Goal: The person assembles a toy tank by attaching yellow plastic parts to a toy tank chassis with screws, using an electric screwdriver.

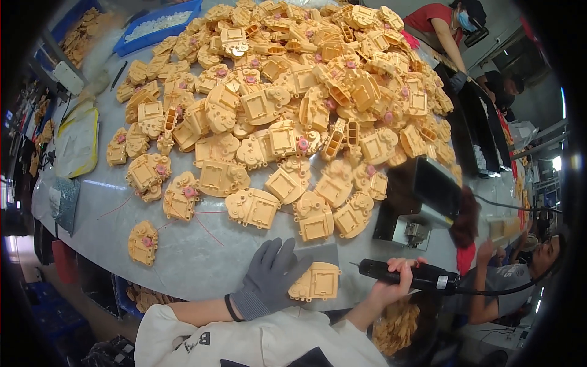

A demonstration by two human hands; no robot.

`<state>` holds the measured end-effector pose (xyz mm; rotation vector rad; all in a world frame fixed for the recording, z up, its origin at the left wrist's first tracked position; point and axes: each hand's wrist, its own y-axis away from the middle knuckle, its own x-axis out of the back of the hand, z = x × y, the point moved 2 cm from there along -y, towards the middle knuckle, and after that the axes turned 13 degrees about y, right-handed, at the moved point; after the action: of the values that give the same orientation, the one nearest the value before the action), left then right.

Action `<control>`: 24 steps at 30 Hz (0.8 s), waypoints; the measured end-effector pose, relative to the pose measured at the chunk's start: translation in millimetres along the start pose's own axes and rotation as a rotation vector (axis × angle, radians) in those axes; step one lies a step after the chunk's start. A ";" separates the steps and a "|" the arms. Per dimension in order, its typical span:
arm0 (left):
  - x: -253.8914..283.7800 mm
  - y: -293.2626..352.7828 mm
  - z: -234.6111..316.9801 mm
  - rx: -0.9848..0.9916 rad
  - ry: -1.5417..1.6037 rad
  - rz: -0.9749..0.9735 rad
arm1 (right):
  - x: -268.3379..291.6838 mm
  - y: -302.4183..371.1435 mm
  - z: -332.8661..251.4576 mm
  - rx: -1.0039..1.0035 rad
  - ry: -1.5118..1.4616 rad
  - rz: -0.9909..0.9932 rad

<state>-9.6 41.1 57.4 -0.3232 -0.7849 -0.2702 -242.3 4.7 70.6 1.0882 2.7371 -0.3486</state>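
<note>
My left hand (pixel 269 278), in a grey glove, is closed on a cream-yellow plastic housing (pixel 323 281) near the table's front edge. A grey flat block or pad (pixel 321 254) lies just beyond that housing. My bare right hand (pixel 394 284) is wrapped round a black electric screwdriver (pixel 428 278), its bit pointing left toward the housing but apart from it. The cable runs off to the right. A black box-shaped device (pixel 416 202) with a small metal mechanism at its front stands beyond the screwdriver.
A large heap of similar housings (pixel 263 104), some with pink parts, covers the far table (pixel 116 214). One housing (pixel 143 243) lies apart at the left. A blue tray of white pieces (pixel 158 27) is at far left. Other people (pixel 520 281) are on the right.
</note>
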 end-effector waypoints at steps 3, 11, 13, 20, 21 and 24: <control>15.4 -6.1 20.4 -0.193 0.105 0.045 | -3.9 0.7 2.3 -0.018 -0.004 -0.006; -19.6 -20.7 3.8 -0.277 -0.003 -0.108 | -6.0 1.5 -2.4 0.009 0.006 -0.022; -14.4 -26.1 -2.3 -0.319 -0.003 -0.157 | -2.0 2.6 -5.1 0.013 0.037 -0.003; 7.6 -33.5 -25.3 -0.263 -0.016 -0.311 | 14.9 3.3 1.8 -0.025 -0.036 -0.033; 9.0 -28.4 -21.5 -0.242 0.005 -0.326 | 7.9 4.5 -5.1 -0.010 -0.001 -0.017; 29.3 -39.0 2.8 -0.263 0.050 -0.298 | 17.6 -4.3 -6.3 0.063 0.034 -0.036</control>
<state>-5.3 3.0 87.6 -0.4449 -0.7478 -0.6624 -258.4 14.9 73.0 1.0710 2.7959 -0.4289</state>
